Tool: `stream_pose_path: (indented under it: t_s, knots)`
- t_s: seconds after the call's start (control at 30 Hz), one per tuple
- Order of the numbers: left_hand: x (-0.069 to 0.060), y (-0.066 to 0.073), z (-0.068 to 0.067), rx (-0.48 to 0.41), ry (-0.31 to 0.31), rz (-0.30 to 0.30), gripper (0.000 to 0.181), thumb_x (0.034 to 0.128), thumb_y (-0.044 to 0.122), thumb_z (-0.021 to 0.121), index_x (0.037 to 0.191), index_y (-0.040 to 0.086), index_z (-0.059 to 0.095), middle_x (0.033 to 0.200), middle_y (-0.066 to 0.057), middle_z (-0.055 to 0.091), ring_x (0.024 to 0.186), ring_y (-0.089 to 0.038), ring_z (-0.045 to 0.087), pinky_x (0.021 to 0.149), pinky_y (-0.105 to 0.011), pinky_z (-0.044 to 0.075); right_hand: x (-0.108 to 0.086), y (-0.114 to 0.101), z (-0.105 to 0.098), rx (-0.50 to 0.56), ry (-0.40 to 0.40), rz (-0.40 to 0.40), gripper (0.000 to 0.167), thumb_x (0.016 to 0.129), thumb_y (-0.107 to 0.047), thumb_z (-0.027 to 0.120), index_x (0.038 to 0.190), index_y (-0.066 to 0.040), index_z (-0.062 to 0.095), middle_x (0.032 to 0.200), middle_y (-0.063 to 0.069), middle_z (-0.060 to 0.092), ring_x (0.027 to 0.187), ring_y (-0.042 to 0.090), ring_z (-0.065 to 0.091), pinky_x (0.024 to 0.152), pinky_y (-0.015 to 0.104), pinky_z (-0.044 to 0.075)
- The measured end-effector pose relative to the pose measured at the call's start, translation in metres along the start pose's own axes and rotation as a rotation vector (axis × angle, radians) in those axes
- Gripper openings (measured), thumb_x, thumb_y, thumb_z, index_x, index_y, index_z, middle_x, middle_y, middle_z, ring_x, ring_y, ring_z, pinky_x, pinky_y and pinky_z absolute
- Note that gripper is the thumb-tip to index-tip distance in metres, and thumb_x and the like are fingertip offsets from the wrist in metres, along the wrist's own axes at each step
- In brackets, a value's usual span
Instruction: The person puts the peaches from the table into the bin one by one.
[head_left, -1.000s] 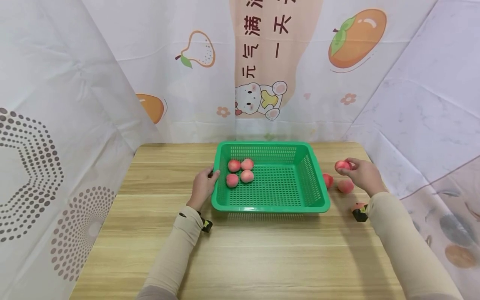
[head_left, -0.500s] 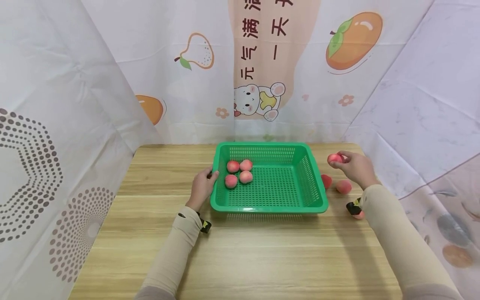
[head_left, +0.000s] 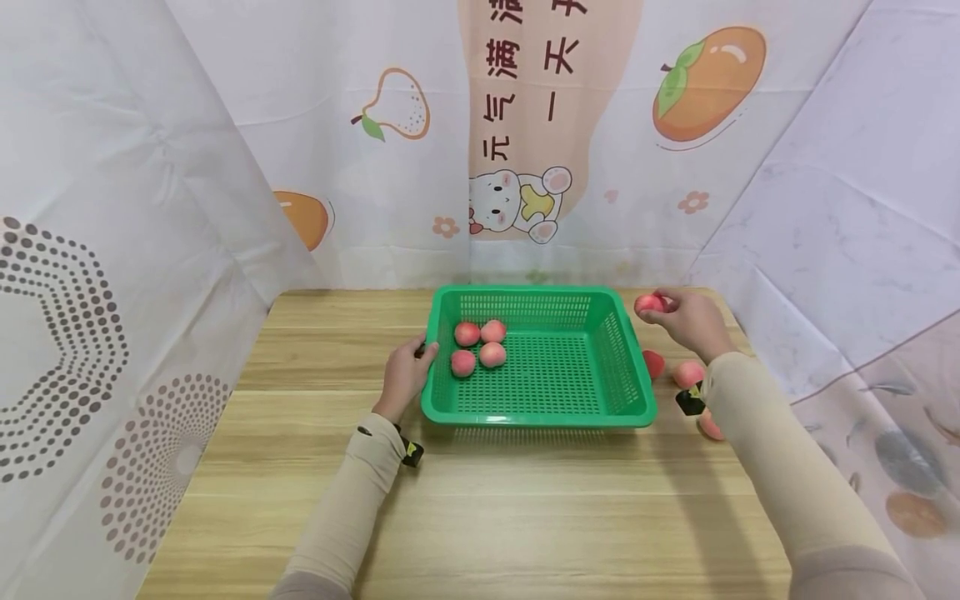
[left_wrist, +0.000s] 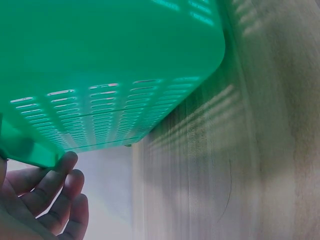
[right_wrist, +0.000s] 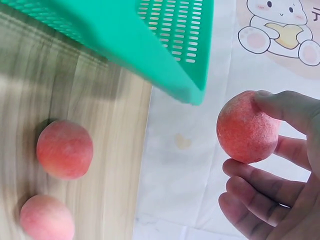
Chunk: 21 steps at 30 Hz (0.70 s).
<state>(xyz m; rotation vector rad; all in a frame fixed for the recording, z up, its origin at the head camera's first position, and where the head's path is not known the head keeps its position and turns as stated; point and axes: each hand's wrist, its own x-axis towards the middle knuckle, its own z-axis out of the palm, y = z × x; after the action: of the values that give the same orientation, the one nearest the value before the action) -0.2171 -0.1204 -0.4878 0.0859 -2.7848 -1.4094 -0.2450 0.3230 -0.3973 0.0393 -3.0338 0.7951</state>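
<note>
A green plastic basket (head_left: pixel 540 419) stands on the table, and several pinkish-red peaches (head_left: pixel 492 354) lie in its left part. My left hand (head_left: pixel 405 375) grips the basket's left rim, thumb on top; in the left wrist view its curled fingers (left_wrist: pixel 62 187) are under the rim. Beyond the basket's right rim, my right hand (head_left: pixel 697 321) pinches a red peach (head_left: pixel 648 303) between thumb and fingers. The right wrist view shows that peach (right_wrist: pixel 248 127) raised, apart from the basket wall.
Three more peaches sit right of the basket: one red peach (head_left: pixel 653 363) close to its wall, one pink peach (head_left: pixel 686 372) beside it, and another peach (head_left: pixel 710 425) partly behind the right sleeve. A printed curtain (head_left: pixel 390 208) hangs behind the wooden table (head_left: pixel 525 508).
My right hand has carried the peach left and away from me, towards the basket's far right corner. The left hand and the basket have stayed in place.
</note>
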Motion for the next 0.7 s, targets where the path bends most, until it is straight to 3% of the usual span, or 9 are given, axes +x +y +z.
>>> stream_pose_path:
  t_s: [0.47,0.7]
  knots:
    - [-0.001,-0.003,0.000,-0.002,0.011,-0.001,0.048,0.1008,0.034,0.052,0.139,0.005,0.054,0.113,-0.016,0.069,0.099,-0.028,0.065,0.085,-0.042,0.052,0.013,-0.028,0.008,-0.034,-0.016,-0.052,0.054,0.092,-0.034,0.067,0.133,0.000,0.056,0.112,0.027,0.065,0.095,0.037,0.056,0.083,0.052,0.046]
    - [-0.001,-0.002,0.000,0.001,0.009,0.007,0.048,0.1008,0.035,0.051,0.138,0.006,0.054,0.113,-0.016,0.069,0.098,-0.028,0.065,0.084,-0.042,0.052,0.018,-0.035,0.016,-0.036,0.019,-0.100,0.050,0.091,-0.031,0.068,0.129,0.001,0.059,0.108,0.027,0.066,0.092,0.037,0.057,0.082,0.052,0.047]
